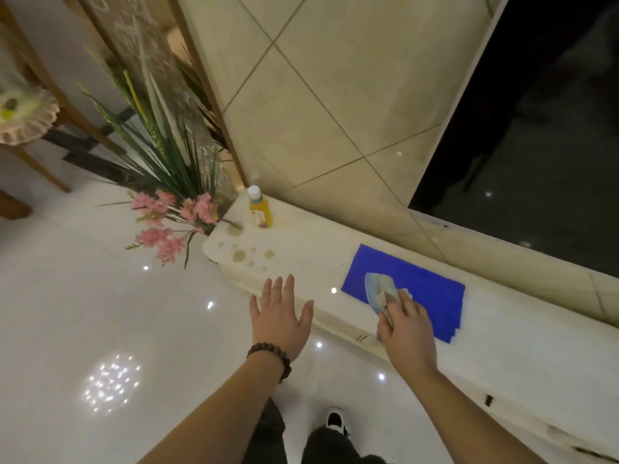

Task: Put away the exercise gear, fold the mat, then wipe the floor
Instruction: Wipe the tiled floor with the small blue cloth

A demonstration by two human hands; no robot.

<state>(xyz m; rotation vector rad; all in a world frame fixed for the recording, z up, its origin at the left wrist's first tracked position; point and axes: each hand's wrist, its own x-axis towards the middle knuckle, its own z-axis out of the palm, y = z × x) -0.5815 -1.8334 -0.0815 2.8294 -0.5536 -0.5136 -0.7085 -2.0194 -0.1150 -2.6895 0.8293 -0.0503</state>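
A folded blue mat [425, 289] lies flat on a white raised ledge [502, 346] below the window. My right hand [407, 333] grips a pale blue-grey cloth [380, 289], which hangs over the mat's near left part. My left hand [279, 318] hovers open with spread fingers above the ledge's front edge, left of the mat, holding nothing. Several brownish spill spots [239, 255] mark the ledge's left end.
A small bottle of yellow liquid [260, 211] stands at the ledge's far left. A tall arrangement of green leaves and pink flowers [167, 209] sits beside it. A wooden table with a frilled cloth [23, 118] is far left. Glossy white floor [100, 313] lies below; my shoe [336, 421] shows.
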